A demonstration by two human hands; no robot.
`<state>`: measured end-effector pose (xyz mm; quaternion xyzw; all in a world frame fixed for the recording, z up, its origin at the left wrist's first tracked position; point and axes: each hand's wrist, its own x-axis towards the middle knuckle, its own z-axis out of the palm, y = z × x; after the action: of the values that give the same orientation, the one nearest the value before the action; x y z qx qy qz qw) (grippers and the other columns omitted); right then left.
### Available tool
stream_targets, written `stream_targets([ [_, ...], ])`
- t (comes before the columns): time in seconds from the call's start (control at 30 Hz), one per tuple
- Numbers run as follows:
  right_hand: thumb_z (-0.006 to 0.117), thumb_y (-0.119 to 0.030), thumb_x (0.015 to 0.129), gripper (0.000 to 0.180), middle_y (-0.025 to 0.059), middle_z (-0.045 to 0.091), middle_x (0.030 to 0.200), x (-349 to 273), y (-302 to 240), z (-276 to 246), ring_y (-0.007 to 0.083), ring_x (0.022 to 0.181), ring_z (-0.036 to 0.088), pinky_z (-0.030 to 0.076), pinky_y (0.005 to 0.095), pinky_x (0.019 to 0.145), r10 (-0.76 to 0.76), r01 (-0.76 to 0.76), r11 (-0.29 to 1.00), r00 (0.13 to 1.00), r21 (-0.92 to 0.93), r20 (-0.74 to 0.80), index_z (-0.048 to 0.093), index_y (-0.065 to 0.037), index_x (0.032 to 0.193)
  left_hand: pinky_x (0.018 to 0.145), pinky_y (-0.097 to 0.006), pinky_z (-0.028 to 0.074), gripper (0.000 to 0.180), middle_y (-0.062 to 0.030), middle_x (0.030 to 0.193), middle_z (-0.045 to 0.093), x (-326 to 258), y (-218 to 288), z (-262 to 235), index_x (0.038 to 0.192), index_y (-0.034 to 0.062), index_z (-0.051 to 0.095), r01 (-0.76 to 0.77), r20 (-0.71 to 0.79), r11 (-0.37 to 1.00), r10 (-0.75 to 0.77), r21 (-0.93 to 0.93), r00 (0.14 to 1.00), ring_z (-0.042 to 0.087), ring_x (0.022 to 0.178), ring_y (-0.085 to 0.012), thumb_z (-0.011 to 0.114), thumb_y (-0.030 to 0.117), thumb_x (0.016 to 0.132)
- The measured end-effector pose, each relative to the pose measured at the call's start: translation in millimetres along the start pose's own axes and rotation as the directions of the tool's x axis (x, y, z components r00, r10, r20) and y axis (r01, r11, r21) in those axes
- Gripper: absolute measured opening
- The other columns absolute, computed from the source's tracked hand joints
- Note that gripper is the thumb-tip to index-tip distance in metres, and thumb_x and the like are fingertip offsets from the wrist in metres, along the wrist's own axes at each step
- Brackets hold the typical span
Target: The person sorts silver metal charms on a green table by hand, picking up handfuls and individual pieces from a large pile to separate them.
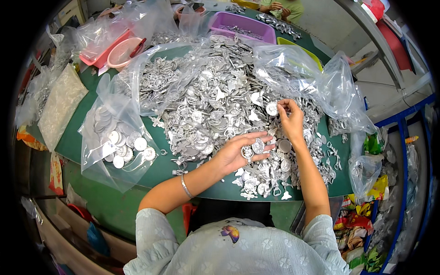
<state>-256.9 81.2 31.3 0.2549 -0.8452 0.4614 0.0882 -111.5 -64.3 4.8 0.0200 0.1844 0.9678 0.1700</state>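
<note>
A big heap of silver-coloured metal pieces point(217, 94), with round discs, stars and openwork shapes among them, covers the middle of the green table. Palm up over its near side, my left hand point(230, 154) holds two round metal medallions point(258, 146) across its fingers. My right hand point(292, 123) pinches another round medallion point(272, 108) between thumb and fingertips, above the heap's right part. Left of the heap lies a clear plastic bag point(94, 153) with several round discs point(121, 145) in its mouth.
Clear plastic bags point(327, 87) partly cover the heap. Behind it stand a purple bin point(270, 34), a green tray point(316, 59), a pink basket point(121, 51) and a red tray point(89, 62). A filled bag point(62, 107) lies far left. Another person's hands point(277, 6) show at the far edge.
</note>
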Motion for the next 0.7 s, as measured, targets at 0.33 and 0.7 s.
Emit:
stream_targets([
  [0.33, 0.063, -0.011, 0.075, 0.009, 0.0076, 0.058, 0.085, -9.2, -8.6, 14.2, 0.0257, 0.088, 0.051, 0.035, 0.0364, 0.082, -0.274, 0.356, 0.854, 0.927, -0.378, 0.255, 0.061, -0.004, 0.080, 0.103, -0.046, 0.033, 0.046, -0.0271, 0.132, 0.035, 0.6, 2.9, 0.0, 0.126, -0.0091, 0.032, -0.061, -0.031, 0.984, 0.056, -0.168, 0.998, 0.038, 0.122, -0.0387, 0.041, 0.008, 0.084],
  [0.7, 0.059, -0.015, 0.083, 0.017, 0.0034, 0.058, 0.078, -19.2, -39.7, -15.5, 0.0103, 0.070, 0.052, 0.040, 0.0228, 0.067, 0.033, -0.214, 0.949, 0.795, 0.229, 0.606, 0.060, 0.001, 0.089, 0.100, -0.047, 0.036, 0.046, -0.0211, 0.127, 0.042, -4.3, 3.4, 7.7, 0.126, -0.0023, 0.036, -0.052, -0.131, 0.953, 0.013, -0.297, 0.991, 0.043, 0.118, -0.0354, 0.047, 0.024, 0.090],
])
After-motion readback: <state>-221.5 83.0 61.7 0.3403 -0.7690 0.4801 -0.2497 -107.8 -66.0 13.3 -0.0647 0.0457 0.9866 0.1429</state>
